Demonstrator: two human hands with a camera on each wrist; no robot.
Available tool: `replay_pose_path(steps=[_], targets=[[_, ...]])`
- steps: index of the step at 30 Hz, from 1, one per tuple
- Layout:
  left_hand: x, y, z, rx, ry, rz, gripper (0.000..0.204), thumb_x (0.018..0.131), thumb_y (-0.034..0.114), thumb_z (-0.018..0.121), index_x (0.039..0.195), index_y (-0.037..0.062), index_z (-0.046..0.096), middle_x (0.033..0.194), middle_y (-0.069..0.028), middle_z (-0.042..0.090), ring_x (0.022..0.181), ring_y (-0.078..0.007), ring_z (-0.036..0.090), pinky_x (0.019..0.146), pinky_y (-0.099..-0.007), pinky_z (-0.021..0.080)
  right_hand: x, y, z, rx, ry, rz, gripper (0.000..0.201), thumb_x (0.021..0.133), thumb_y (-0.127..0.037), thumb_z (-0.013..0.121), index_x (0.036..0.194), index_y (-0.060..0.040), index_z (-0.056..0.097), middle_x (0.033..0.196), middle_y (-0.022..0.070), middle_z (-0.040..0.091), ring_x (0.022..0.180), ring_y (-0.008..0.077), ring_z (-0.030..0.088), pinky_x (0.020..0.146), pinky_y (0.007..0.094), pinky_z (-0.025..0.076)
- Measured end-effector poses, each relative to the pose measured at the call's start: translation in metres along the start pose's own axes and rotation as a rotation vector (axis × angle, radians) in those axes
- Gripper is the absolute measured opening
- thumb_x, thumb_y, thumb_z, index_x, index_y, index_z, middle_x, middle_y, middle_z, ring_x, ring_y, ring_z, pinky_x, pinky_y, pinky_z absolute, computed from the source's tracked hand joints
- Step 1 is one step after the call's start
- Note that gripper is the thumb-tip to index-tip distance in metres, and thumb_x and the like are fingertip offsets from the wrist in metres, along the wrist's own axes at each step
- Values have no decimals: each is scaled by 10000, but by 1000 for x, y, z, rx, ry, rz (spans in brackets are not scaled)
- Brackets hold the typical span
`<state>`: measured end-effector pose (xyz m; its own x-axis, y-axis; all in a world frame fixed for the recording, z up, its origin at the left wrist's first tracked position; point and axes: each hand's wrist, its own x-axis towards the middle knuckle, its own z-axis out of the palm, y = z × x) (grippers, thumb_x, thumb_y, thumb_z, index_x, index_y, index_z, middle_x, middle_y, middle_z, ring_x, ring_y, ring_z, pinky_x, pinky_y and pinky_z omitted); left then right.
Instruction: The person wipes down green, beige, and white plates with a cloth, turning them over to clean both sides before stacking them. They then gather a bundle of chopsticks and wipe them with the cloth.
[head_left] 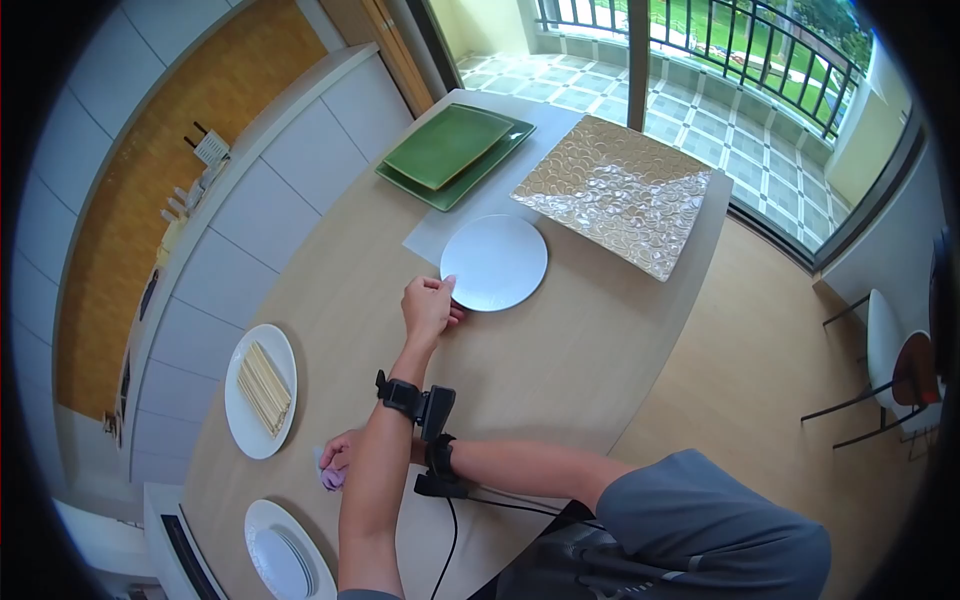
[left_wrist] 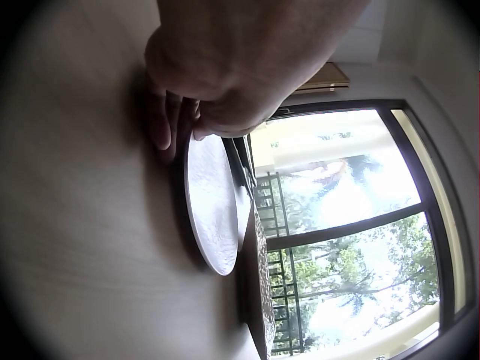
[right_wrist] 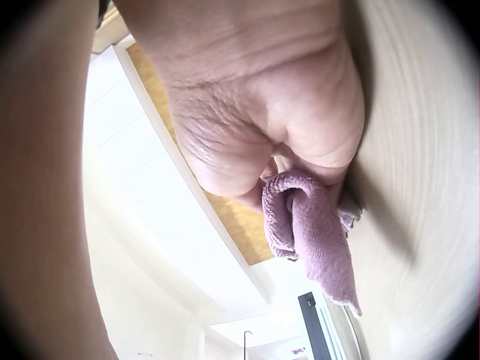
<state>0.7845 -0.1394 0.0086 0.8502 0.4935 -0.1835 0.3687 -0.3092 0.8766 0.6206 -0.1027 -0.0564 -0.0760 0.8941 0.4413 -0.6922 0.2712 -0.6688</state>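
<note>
My left hand point(head_left: 430, 307) pinches the near-left edge of a round white plate point(head_left: 497, 262), thumb on top and fingers curled below. In the left wrist view the plate point(left_wrist: 211, 202) appears nearly edge-on beside the table surface, with the fingers point(left_wrist: 158, 124) at its rim. Crossed beneath the left forearm, my right hand point(head_left: 343, 452) grips a crumpled purple cloth point(head_left: 332, 479) low over the table. The right wrist view shows this cloth point(right_wrist: 319, 232) folded over and hanging out of the curled hand point(right_wrist: 262, 120).
Two stacked green square plates point(head_left: 450, 148) sit on a pale sheet point(head_left: 430, 236) at the far end. Beside them lies a large patterned gold square plate point(head_left: 620, 190). An oval dish point(head_left: 238, 420) with pale sticks point(head_left: 263, 388) and another oval dish point(head_left: 318, 553) holding small white plates stand left.
</note>
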Motion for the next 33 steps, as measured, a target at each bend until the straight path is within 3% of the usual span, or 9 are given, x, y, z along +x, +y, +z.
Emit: replay_pose_path(steps=[2, 6, 9, 12, 14, 16, 22, 26, 33], targets=[[4, -6, 0, -19, -20, 11, 338, 929, 283, 717, 925, -27, 582, 702, -116, 680, 521, -167, 656, 441, -272, 522, 4, 4, -8, 129, -175, -59, 294, 996, -167, 607, 1236, 0, 572, 1145, 95, 646, 1053, 165, 617, 926, 314, 502], [4, -14, -4, -73, 0, -57, 350, 942, 302, 697, 978, -19, 562, 684, -118, 672, 519, -163, 654, 434, -286, 526, 10, -2, -5, -193, 104, 220, 266, 991, -116, 575, 1230, 2, 580, 1051, 109, 670, 898, 184, 689, 746, 309, 567], [-20, -11, -34, -89, 59, 36, 336, 960, 291, 663, 989, -27, 556, 675, -111, 663, 506, -160, 643, 426, -289, 518, 8, -12, 1, 57, 183, 361, 301, 995, -87, 546, 1282, 1, 562, 1060, 129, 679, 901, 194, 691, 791, 316, 573], [-60, -13, -90, -154, 178, 42, 319, 961, 298, 652, 962, -8, 560, 670, -89, 653, 514, -155, 639, 438, -291, 513, 5, -6, -1, -9, 263, 377, 341, 1000, -97, 544, 1325, 6, 541, 1125, 148, 672, 938, 207, 687, 844, 318, 562], [-83, -27, -130, -188, 242, 48, 309, 958, 308, 648, 931, 12, 564, 665, -71, 646, 518, -151, 636, 448, -293, 509, -2, -22, 2, -567, 84, 144, 337, 990, -128, 603, 1298, -8, 538, 1159, 118, 662, 1011, 181, 676, 853, 324, 562], [-117, -52, -179, -212, 345, 75, 298, 968, 300, 645, 954, 9, 580, 667, -56, 624, 518, -126, 598, 436, -277, 477, -2, -5, -13, -171, 287, 376, 344, 990, -53, 531, 1329, 5, 510, 1162, 136, 647, 989, 201, 680, 854, 337, 566], [-260, -152, -328, 31, 869, -25, 254, 932, 263, 702, 986, 20, 651, 685, -53, 639, 570, -98, 586, 467, -267, 459, 7, -40, 34, 8, 411, 416, 376, 996, -5, 459, 1369, 29, 438, 1132, 207, 628, 941, 290, 687, 848, 376, 580], [-357, -227, -399, 552, 1256, -165, 278, 869, 272, 757, 936, 19, 661, 771, -142, 701, 732, -262, 696, 671, -384, 541, 7, -36, 30, -9, 395, 422, 371, 998, -10, 463, 1368, 18, 442, 1130, 217, 628, 952, 299, 688, 858, 378, 579], [-434, -285, -423, 582, 1141, -580, 500, 752, 437, 839, 894, -13, 672, 828, -183, 709, 800, -288, 701, 728, -414, 548, 8, -39, 35, -41, 414, 407, 407, 998, 7, 428, 1403, -2, 394, 1118, 228, 638, 950, 309, 690, 874, 391, 567]])
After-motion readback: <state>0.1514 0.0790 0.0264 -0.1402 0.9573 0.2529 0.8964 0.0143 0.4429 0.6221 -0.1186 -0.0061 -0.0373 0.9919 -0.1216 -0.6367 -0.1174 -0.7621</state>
